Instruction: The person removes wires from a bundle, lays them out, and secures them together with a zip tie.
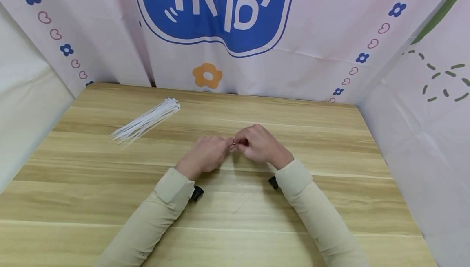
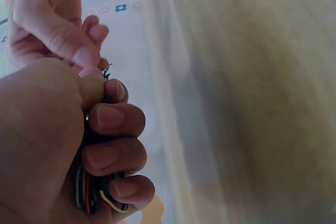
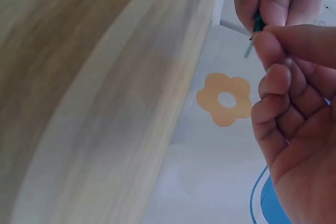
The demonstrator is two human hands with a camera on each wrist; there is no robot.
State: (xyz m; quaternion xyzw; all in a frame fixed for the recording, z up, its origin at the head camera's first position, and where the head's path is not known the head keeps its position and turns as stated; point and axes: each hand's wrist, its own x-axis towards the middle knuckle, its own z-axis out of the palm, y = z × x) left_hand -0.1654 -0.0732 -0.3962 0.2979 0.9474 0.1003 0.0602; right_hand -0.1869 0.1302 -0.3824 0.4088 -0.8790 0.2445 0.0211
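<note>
My left hand (image 1: 205,153) grips a small bundle of thin coloured wires (image 2: 86,187); black, red, yellow and grey strands show under its curled fingers in the left wrist view. My right hand (image 1: 258,144) meets it fingertip to fingertip, above the middle of the table. Between the right thumb and forefinger a dark green wire (image 3: 258,23) is pinched where it leaves the left hand. A short pale tip (image 3: 249,50) sticks out beside those fingers; its kind is unclear. Most of the bundle is hidden inside the left palm.
A fanned pile of white cable ties (image 1: 147,121) lies on the wooden table (image 1: 235,234), left of and beyond the hands. Behind the table hangs a printed white cloth (image 1: 293,71), with more cloth along both sides.
</note>
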